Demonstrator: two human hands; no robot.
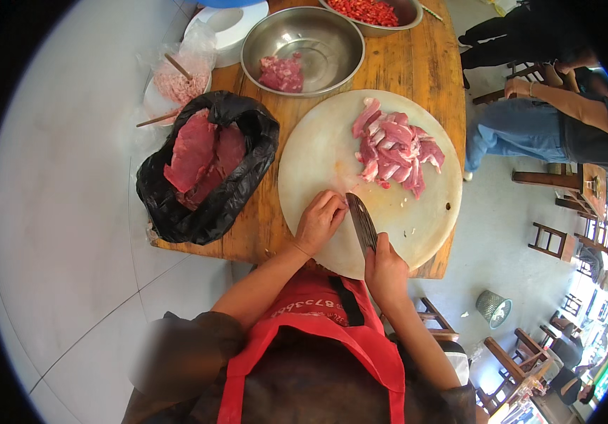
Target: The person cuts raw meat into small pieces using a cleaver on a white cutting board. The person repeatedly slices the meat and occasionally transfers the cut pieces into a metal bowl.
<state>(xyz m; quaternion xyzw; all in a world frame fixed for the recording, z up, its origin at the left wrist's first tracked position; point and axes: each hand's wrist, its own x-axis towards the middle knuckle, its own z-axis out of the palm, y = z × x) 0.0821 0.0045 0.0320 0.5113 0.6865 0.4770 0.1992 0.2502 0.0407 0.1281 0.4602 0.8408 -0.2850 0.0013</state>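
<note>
My right hand (387,270) grips a kitchen knife (362,221) with a dark blade, its tip pointing away from me over a round, pale cutting board (314,153). Close to the left side of the blade, my left hand (324,220) rests on the board with curled fingers. At its fingertips shows a bit of pinkish meat (345,201), mostly hidden by the fingers. Farther back on the board lies a heap of raw meat strips (394,146), apart from both hands. Small pale scraps dot the surface near the knife.
Left of the board, a black plastic bag (219,212) holds large raw meat pieces (192,151). Behind it stands minced meat (179,82) with sticks in it. A steel bowl (330,61) contains some meat (281,74); another holds chopped red chillies (365,11). A person (526,127) is at the right.
</note>
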